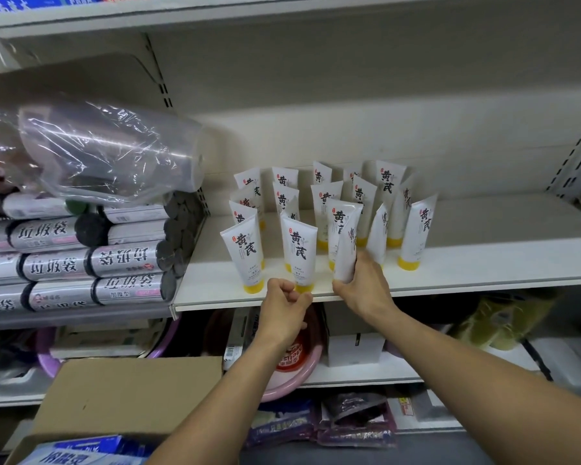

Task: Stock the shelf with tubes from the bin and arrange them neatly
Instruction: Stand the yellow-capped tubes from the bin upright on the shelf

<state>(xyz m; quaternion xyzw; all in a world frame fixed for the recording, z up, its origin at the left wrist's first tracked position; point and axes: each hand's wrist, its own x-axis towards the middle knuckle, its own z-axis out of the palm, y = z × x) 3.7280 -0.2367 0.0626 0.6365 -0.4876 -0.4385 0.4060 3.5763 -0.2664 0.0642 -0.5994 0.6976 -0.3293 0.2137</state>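
Several white tubes with yellow caps and black characters stand cap-down in rows on the cream shelf (483, 263). My right hand (363, 286) grips one tube (346, 253) near its cap end at the shelf's front edge, tilted among the others. Just in front of the front-row tube (299, 253), my left hand (284, 307) has its fingers curled; whether they touch that tube's yellow cap I cannot tell. Another front tube (244, 253) stands to the left. A cardboard bin (125, 394) sits open at the lower left.
Stacked rolls of grey rubbish bags (121, 260) and a plastic-wrapped bundle (114, 146) fill the shelf section on the left. The shelf stretches bare to the right of the tubes. Lower shelves hold basins, boxes and packets. Another shelf hangs overhead.
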